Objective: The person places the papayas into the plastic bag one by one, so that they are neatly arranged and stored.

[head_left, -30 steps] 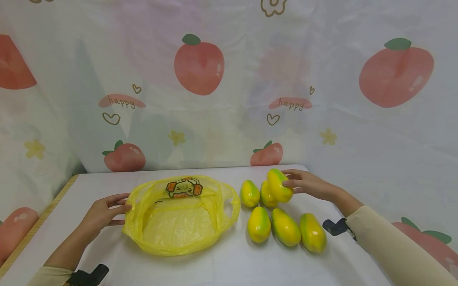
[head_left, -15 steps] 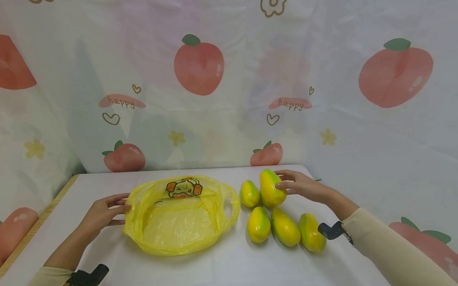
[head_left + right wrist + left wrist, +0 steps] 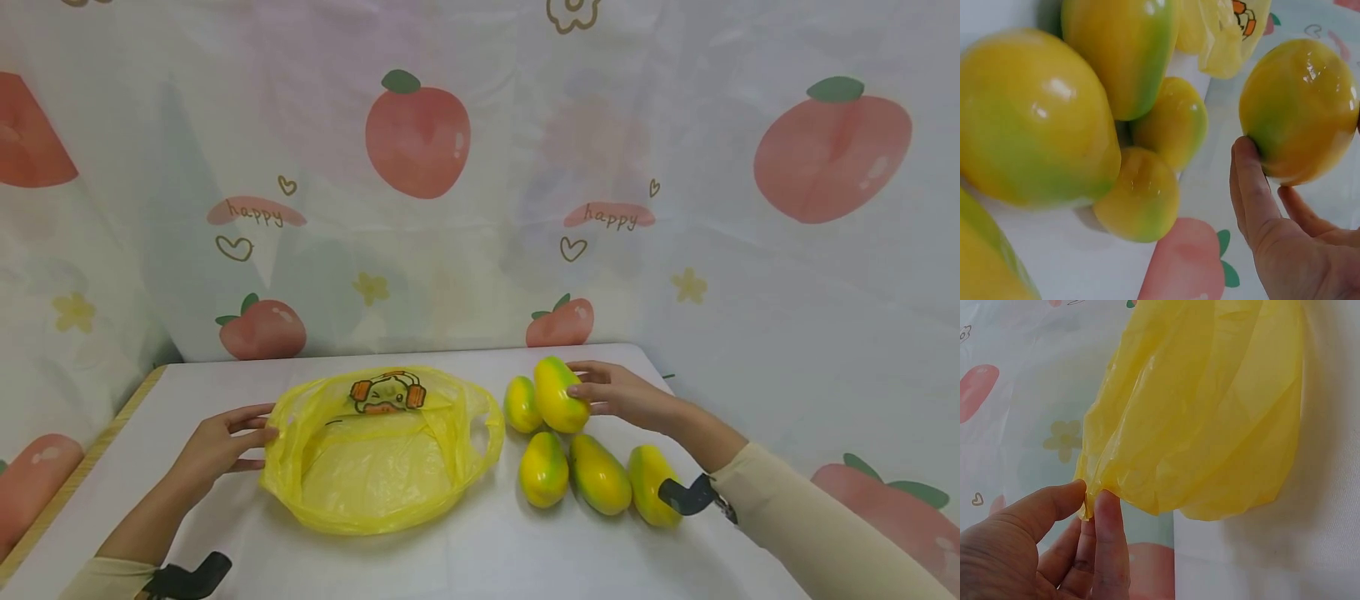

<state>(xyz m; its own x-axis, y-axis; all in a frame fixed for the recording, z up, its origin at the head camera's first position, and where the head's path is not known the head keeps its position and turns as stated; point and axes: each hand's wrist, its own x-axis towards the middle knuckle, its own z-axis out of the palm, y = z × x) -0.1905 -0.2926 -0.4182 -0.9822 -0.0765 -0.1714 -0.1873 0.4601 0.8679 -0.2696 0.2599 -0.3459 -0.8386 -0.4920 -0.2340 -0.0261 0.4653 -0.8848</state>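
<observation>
An open yellow plastic bag with a cartoon print lies on the table. My left hand is at its left side; in the left wrist view the thumb and fingers of that hand pinch a gathered edge of the bag. My right hand grips a yellow-green fruit, raised above the table beside another fruit. In the right wrist view the held fruit stands apart from the others, fingers of the right hand against its side.
Three more fruits lie in a front row: left, middle and right, the last partly covered by the wrist camera. A small fruit in the right wrist view lies behind. A printed cloth hangs behind the white table.
My right hand has moved left with the held fruit, which now covers the fruit seen behind it a second ago. The left hand and bag have stayed in place.
</observation>
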